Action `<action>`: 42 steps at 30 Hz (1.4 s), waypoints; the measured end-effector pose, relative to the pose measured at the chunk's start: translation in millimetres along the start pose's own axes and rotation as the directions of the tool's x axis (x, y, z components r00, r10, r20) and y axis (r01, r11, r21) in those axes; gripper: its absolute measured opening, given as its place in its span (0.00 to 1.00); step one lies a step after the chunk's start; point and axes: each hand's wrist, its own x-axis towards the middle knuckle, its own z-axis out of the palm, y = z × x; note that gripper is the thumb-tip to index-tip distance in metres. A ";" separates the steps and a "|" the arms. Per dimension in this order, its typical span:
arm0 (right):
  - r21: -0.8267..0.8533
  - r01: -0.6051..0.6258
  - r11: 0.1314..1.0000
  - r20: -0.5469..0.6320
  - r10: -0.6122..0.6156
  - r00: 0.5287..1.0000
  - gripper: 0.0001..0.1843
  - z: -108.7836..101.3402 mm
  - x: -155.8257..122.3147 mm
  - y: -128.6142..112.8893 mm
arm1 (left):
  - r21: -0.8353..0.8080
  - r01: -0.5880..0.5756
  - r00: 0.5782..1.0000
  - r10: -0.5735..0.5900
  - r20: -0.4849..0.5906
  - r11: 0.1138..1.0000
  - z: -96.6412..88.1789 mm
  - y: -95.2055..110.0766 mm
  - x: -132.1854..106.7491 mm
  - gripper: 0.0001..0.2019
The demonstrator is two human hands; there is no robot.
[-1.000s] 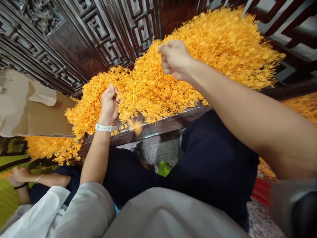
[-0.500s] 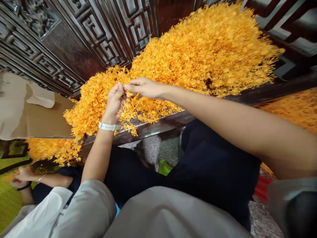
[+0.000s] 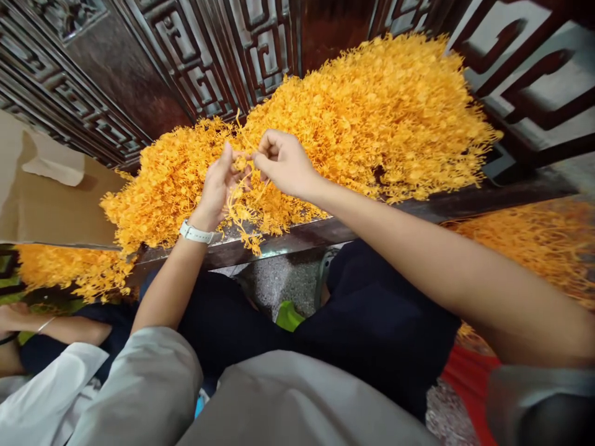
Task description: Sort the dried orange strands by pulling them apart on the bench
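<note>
Right hand (image 3: 288, 166) came down off the orange pile (image 3: 372, 118) since a second ago, now beside left hand (image 3: 214, 189). Fingers of both narrow, pinching orange sprig (image 3: 242, 220) between them; left fingertips partly hidden. Pile covers dark wooden desk (image 3: 302, 238), carved lattice (image 3: 195, 56) behind; co-worker's hand (image 3: 8, 319) cut off.

Strand pile (image 3: 372, 118) on bench (image 3: 307, 236) | carton (image 3: 69, 214) left | second heap (image 3: 534, 232) right, seemingly lower
</note>
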 end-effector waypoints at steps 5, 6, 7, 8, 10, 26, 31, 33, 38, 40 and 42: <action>0.056 -0.093 0.994 -0.022 0.095 0.995 0.13 -6.5 -1.1 -6.3 | 0.132 -0.129 0.990 0.136 -0.044 0.983 2.1 -0.7 -1.0 0.19; 0.068 -0.097 0.993 -0.010 0.098 0.995 0.12 -6.7 -1.9 -7.4 | 0.152 -0.135 0.989 0.144 -0.045 0.979 2.1 -2.0 -1.5 0.17; 0.068 -0.094 0.993 0.008 0.094 0.996 0.12 -6.8 -2.7 -8.2 | 0.168 -0.143 0.987 0.152 -0.044 0.975 1.8 -3.4 -2.1 0.15; 0.057 -0.086 0.995 0.032 0.084 0.996 0.13 -6.8 -3.4 -8.7 | 0.178 -0.156 0.985 0.166 -0.043 0.972 1.3 -4.7 -3.0 0.13; 0.015 -0.045 0.999 0.075 0.044 0.996 0.17 -6.9 -3.9 -8.1 | 0.189 -0.190 0.979 0.201 -0.041 0.963 -0.6 -6.9 -5.4 0.11; -0.089 0.220 0.971 -0.447 -0.237 0.863 0.21 -52.0 48.9 -33.2 | -0.066 -0.296 0.877 0.244 -0.413 0.953 -5.3 20.1 -34.5 0.11; 0.037 0.137 0.990 -0.336 -0.116 0.935 0.22 -83.2 34.1 -42.1 | -0.185 -0.214 0.942 0.153 -0.299 0.959 -34.9 24.2 -16.3 0.05; 0.039 0.112 0.993 -0.267 -0.098 0.959 0.21 -69.1 27.3 -42.4 | -0.131 -0.194 0.958 0.159 -0.240 0.972 -41.3 15.5 9.0 0.09; 0.041 0.104 0.994 -0.215 -0.093 0.972 0.19 -46.8 24.1 -42.8 | 0.186 -0.096 0.987 0.119 -0.112 0.978 -43.1 -4.9 64.5 0.29; 0.050 0.105 0.993 -0.235 -0.091 0.968 0.19 -47.7 24.6 -43.6 | 0.260 -0.084 0.992 0.104 -0.066 0.962 -35.5 -1.8 66.6 0.31; 0.067 0.095 0.993 -0.269 -0.074 0.960 0.19 -49.8 24.4 -45.0 | 0.241 -0.096 0.994 0.104 -0.020 0.966 -22.2 7.4 57.1 0.32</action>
